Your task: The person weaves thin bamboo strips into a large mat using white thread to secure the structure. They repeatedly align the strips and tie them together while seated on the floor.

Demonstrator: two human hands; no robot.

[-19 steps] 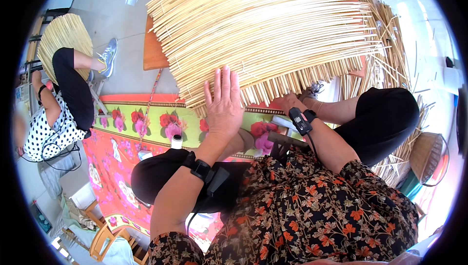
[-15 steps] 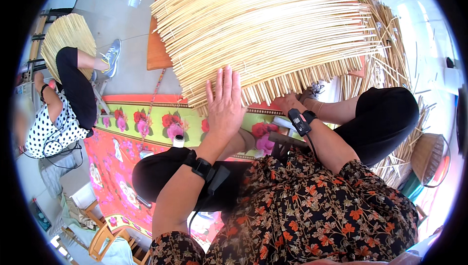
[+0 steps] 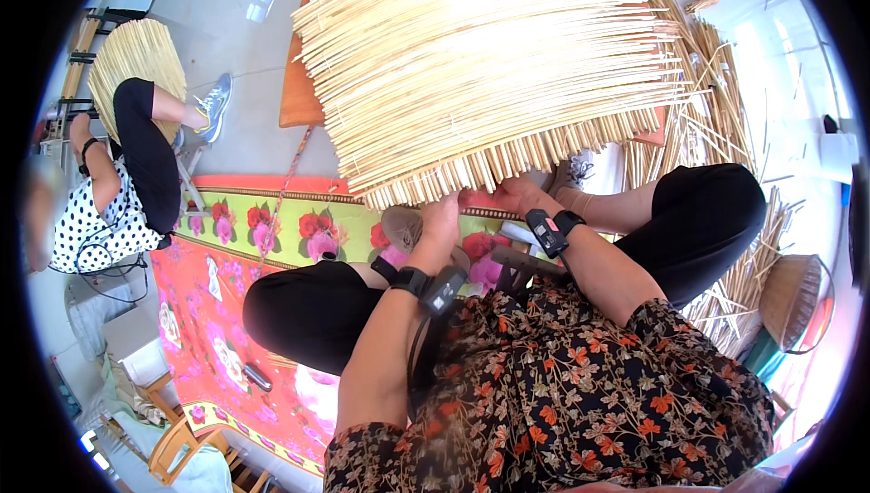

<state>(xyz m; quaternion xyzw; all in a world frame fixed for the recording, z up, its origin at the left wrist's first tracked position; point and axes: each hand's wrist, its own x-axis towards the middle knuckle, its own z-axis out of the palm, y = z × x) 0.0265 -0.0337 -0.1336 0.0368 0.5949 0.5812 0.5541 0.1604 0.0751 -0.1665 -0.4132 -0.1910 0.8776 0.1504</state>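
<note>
A wide mat of pale straw-coloured stalks (image 3: 489,76), bound side by side with thin thread, lies before me with its near edge of cut stalk ends toward my lap. My left hand (image 3: 442,219) is at that near edge, its fingers tucked beneath the stalk ends. Close beside it, my right hand (image 3: 517,194) also reaches under the same edge. The overhanging stalks hide the fingers of both hands, so neither their grip nor anything in them shows.
Under the mat is an orange-brown board (image 3: 301,90). Loose stalks (image 3: 716,103) lie in heaps at the right, near a wicker basket (image 3: 790,298). A red floral cloth (image 3: 195,298) covers floor at the left. Another person (image 3: 100,212) sits at far left with a smaller stalk mat (image 3: 136,58).
My left hand has left the mat's top, where it lay flat, and moved down and right under the near edge beside my right hand. The right hand has shifted slightly left.
</note>
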